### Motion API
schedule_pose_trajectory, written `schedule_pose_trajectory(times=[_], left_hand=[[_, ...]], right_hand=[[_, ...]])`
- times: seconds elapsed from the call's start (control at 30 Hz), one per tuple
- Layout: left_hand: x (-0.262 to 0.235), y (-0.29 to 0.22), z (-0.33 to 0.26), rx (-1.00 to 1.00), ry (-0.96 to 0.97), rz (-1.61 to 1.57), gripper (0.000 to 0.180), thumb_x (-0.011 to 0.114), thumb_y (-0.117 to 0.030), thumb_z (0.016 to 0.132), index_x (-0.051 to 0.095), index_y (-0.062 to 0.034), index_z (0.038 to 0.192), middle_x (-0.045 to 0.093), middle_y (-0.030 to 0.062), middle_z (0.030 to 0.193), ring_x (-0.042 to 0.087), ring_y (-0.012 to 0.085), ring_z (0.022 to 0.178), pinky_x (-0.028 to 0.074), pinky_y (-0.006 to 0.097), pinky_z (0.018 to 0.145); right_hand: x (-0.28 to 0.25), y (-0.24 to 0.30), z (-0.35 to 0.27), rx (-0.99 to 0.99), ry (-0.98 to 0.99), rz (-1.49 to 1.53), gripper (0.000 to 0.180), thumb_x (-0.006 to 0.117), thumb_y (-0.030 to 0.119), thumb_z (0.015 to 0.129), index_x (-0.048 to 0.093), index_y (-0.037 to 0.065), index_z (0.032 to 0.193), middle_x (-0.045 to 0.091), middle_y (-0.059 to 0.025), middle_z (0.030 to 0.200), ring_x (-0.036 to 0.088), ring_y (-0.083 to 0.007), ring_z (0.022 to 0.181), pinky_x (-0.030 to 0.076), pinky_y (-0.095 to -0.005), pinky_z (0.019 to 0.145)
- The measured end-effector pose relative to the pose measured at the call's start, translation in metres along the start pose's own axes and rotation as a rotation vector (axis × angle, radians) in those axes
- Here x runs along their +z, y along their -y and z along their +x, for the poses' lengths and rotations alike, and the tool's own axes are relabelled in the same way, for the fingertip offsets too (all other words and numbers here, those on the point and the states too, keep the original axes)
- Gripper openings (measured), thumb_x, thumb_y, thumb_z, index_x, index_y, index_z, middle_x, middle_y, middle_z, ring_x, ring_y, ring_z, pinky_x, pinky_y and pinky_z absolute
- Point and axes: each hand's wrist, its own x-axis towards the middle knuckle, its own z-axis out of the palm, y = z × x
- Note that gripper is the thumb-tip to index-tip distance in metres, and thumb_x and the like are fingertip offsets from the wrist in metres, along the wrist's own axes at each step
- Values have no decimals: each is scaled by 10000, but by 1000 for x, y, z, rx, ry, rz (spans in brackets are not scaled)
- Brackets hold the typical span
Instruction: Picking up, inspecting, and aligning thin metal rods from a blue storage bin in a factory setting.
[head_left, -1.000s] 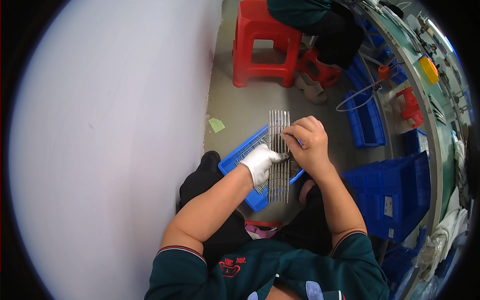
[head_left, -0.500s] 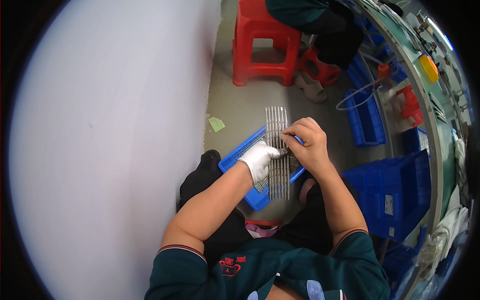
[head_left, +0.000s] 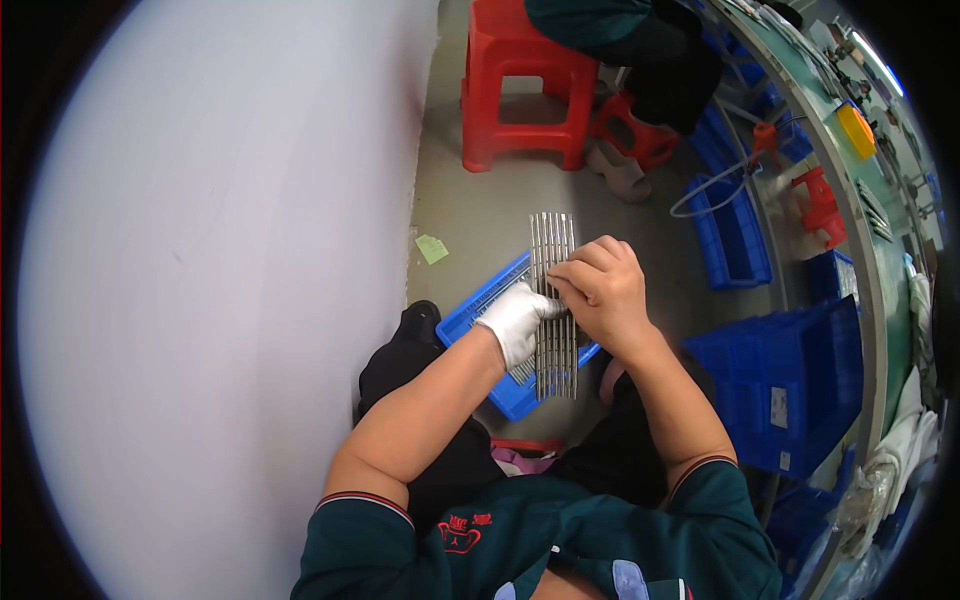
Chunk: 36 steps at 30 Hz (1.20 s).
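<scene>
A flat row of several thin, shiny metal rods [head_left: 556,372] stands lengthwise in front of me, above a blue plastic crate [head_left: 516,402]. My left hand [head_left: 515,320], in a white glove, grips the rods around their middle, with its thumb across them. Bare, my right hand [head_left: 607,292] is closed in a pinch, its fingertips against the rods a little above the gloved thumb. Whatever lies between those fingertips is too small or hidden to make out. More metal rods lie in the crate, partly covered by my hands.
A white wall [head_left: 230,300] rises close on the left. Ahead are a red stool [head_left: 520,120] and a seated person's legs [head_left: 665,80]. Blue bins [head_left: 775,375] stand at the right beneath a long green-topped workbench [head_left: 885,280]. Green paper [head_left: 432,249] lies on the floor.
My right hand has shifted slightly left across the rods, its fingertips now nearer the row's left side. The left hand and the rods have stayed almost in place.
</scene>
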Motion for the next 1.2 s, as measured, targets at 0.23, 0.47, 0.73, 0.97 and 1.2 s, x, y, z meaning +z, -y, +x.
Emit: schedule_pose_trajectory(times=[0.23, 0.47, 0.73, 0.97, 1.2], left_hand=[[2, -11, -7, -37, 67, -25, 292, 506, 32, 862, 540, -3, 1150, 641, 135, 1021, 663, 301, 921, 564, 447, 805], [6, -10, -7, -10, 7, -74, 249, 527, 63, 827, 606, 15, 1058, 664, 131, 910, 682, 272, 806, 576, 404, 685], [7, -5, -6, 27, -59, 44, 198, 586, 21, 820, 622, -8, 1013, 661, 104, 872, 678, 238, 759, 567, 378, 641], [8, -4, -6, 22, -52, 13, 191, 581, 26, 818, 627, -6, 1000, 663, 118, 862, 679, 244, 762, 570, 382, 635], [10, -6, -4, -9, -29, -46, 231, 525, 67, 816, 604, 23, 1028, 657, 150, 883, 675, 300, 773, 571, 430, 681]], right_hand=[[-6, -7, -1, 238, -56, 222, 76, 720, 60, 671, 657, 65, 712, 593, -44, 695, 559, -246, 692, 433, -364, 655], [-5, -5, 0, 138, -44, 126, 77, 714, 64, 672, 647, 75, 708, 582, -36, 693, 550, -238, 687, 423, -360, 647], [-4, 2, 1, -21, -65, -46, 89, 703, 74, 646, 638, 95, 702, 564, -13, 706, 534, -220, 698, 399, -355, 633], [-3, 1, -2, 1, 1, -65, 109, 720, 56, 648, 651, 88, 726, 595, -22, 728, 553, -221, 710, 412, -353, 646], [-8, -7, 1, 141, -102, 75, 77, 712, 59, 665, 653, 74, 712, 587, -41, 709, 547, -248, 690, 412, -364, 633]])
